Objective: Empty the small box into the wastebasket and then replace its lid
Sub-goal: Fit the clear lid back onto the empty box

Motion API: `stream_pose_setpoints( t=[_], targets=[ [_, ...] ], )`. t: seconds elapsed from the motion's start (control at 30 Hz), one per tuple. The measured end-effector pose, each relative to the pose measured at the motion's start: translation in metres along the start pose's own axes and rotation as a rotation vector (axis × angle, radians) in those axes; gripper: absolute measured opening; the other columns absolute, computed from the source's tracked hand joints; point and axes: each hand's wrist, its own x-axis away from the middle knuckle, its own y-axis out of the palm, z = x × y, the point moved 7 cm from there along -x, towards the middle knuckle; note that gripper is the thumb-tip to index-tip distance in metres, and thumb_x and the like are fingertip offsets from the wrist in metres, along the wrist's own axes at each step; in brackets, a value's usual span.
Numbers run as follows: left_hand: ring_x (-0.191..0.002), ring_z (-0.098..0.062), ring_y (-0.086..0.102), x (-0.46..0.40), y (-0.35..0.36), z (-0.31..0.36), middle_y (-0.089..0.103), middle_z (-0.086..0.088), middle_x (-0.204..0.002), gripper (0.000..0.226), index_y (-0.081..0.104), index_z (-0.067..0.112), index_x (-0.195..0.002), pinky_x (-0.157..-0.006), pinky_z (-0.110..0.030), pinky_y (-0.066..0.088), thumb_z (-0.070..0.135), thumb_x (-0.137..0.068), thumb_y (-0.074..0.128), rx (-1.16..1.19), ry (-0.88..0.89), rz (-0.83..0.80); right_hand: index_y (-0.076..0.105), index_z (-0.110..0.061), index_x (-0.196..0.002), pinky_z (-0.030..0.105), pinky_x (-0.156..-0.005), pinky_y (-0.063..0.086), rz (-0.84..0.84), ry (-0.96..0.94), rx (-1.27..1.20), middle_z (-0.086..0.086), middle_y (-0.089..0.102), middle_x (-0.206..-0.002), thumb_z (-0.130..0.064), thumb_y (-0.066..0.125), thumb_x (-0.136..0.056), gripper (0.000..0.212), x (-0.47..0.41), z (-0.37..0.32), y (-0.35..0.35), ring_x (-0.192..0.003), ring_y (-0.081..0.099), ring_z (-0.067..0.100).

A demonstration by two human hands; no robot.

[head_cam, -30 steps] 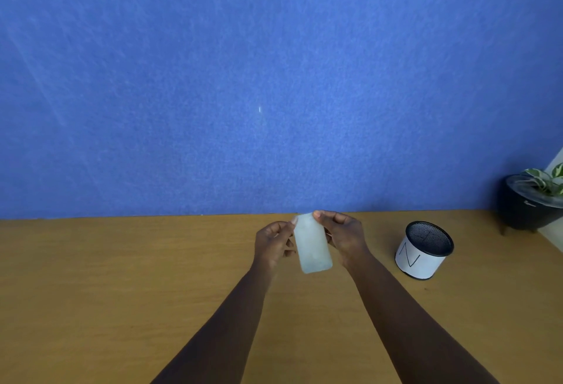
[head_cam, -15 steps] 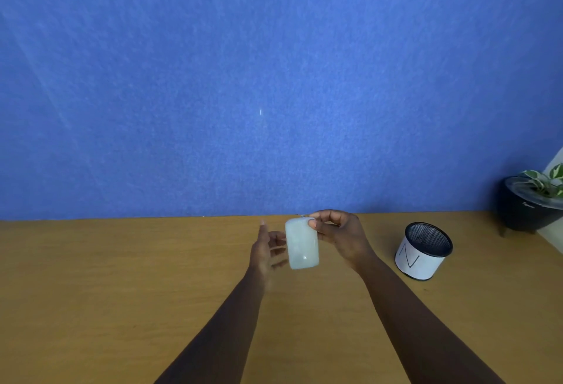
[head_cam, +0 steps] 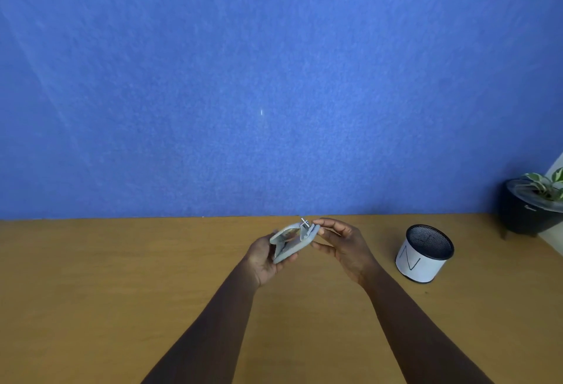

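Currently | small box (head_cam: 288, 246) sat cupped in left hand (head_cam: 264, 257), well left of wastebasket (head_cam: 425, 254), above table (head_cam: 91, 292) | lid (head_cam: 307, 232) pinched by right hand (head_cam: 345, 246), tilted half off box | contents unclear.
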Motion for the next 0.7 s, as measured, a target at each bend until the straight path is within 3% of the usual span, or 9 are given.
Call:
stream_pose_setpoints(
  t=[0.1,0.17,0.23,0.33,0.47,0.5,0.57,0.63,0.7],
  targets=[
    [-0.066,-0.018,0.056,-0.005,-0.007,0.005,0.061,-0.006,-0.08,0.035,0.064,0.011,-0.081,-0.054,-0.027,0.046,0.026,-0.101,0.039,-0.054,0.101,0.068,0.062,0.001,-0.112,0.019,-0.065,0.058,0.051,0.111,0.052,0.007,0.068,-0.1,-0.001,0.048,-0.093,0.024,-0.001,0.008,-0.002,-0.078,0.066,0.009],
    [-0.066,-0.016,0.052,-0.007,-0.011,0.005,0.059,-0.003,-0.082,0.03,0.064,0.012,-0.091,-0.048,-0.023,0.041,0.026,-0.1,0.04,-0.098,0.146,0.101,0.059,0.002,-0.118,0.031,-0.079,0.055,0.112,0.193,0.039,0.015,0.064,-0.107,-0.002,0.041,-0.096,0.028,0.0,0.014,-0.004,-0.084,0.063,0.019],
    [-0.06,-0.015,0.054,-0.007,-0.015,0.004,0.059,-0.003,-0.078,0.022,0.063,0.01,-0.094,-0.04,-0.018,0.04,0.021,-0.098,0.044,-0.058,0.179,0.136,0.056,0.003,-0.12,0.037,-0.085,0.051,0.184,0.262,0.017,0.019,0.062,-0.112,-0.004,0.04,-0.097,0.029,0.001,0.019,-0.006,-0.093,0.059,0.026],
    [-0.049,-0.011,0.061,-0.008,-0.022,0.0,0.064,0.001,-0.059,0.017,0.063,0.009,-0.079,-0.037,-0.012,0.043,0.012,-0.093,0.055,-0.035,0.203,0.191,0.057,0.008,-0.116,0.026,-0.071,0.05,0.27,0.33,0.006,0.024,0.062,-0.118,-0.001,0.042,-0.096,0.027,0.002,0.03,-0.008,-0.087,0.06,0.025],
    [-0.062,-0.021,0.056,-0.016,-0.034,-0.008,0.065,0.0,-0.056,0.016,0.066,0.005,-0.07,-0.052,-0.024,0.049,0.01,-0.085,0.067,-0.157,0.197,0.297,0.06,0.009,-0.111,0.028,-0.066,0.051,0.373,0.412,0.047,0.027,0.063,-0.117,0.005,0.04,-0.094,0.028,0.003,0.053,-0.012,-0.078,0.061,0.024],
    [-0.063,-0.023,0.056,-0.018,-0.038,-0.01,0.066,-0.002,-0.057,0.013,0.068,0.001,-0.073,-0.053,-0.026,0.048,0.011,-0.082,0.071,-0.197,0.201,0.337,0.061,0.009,-0.111,0.027,-0.064,0.051,0.391,0.434,0.066,0.027,0.064,-0.114,0.006,0.039,-0.093,0.029,0.003,0.06,-0.013,-0.073,0.06,0.023],
    [-0.078,-0.027,0.061,-0.021,-0.043,-0.012,0.069,-0.015,-0.081,0.026,0.07,-0.007,-0.093,-0.068,-0.035,0.053,0.014,-0.079,0.075,-0.273,0.211,0.407,0.062,0.006,-0.111,0.026,-0.059,0.051,0.418,0.473,0.1,0.024,0.065,-0.106,0.007,0.038,-0.091,0.031,0.004,0.073,-0.013,-0.068,0.059,0.02],
    [-0.097,-0.031,0.063,-0.025,-0.043,-0.018,0.068,-0.021,-0.104,0.039,0.066,-0.01,-0.11,-0.088,-0.043,0.052,0.015,-0.081,0.073,-0.35,0.204,0.418,0.063,0.003,-0.111,0.032,-0.067,0.053,0.446,0.499,0.125,0.022,0.066,-0.106,0.006,0.04,-0.09,0.032,0.003,0.084,-0.015,-0.075,0.06,0.024],
    [-0.099,-0.028,0.061,-0.027,-0.043,-0.023,0.068,-0.02,-0.109,0.038,0.065,-0.008,-0.115,-0.094,-0.043,0.049,0.015,-0.085,0.068,-0.438,0.192,0.422,0.064,-0.001,-0.112,0.041,-0.087,0.054,0.467,0.511,0.181,0.021,0.065,-0.113,0.003,0.041,-0.09,0.032,0.001,0.093,-0.019,-0.091,0.062,0.029]
  ],
)
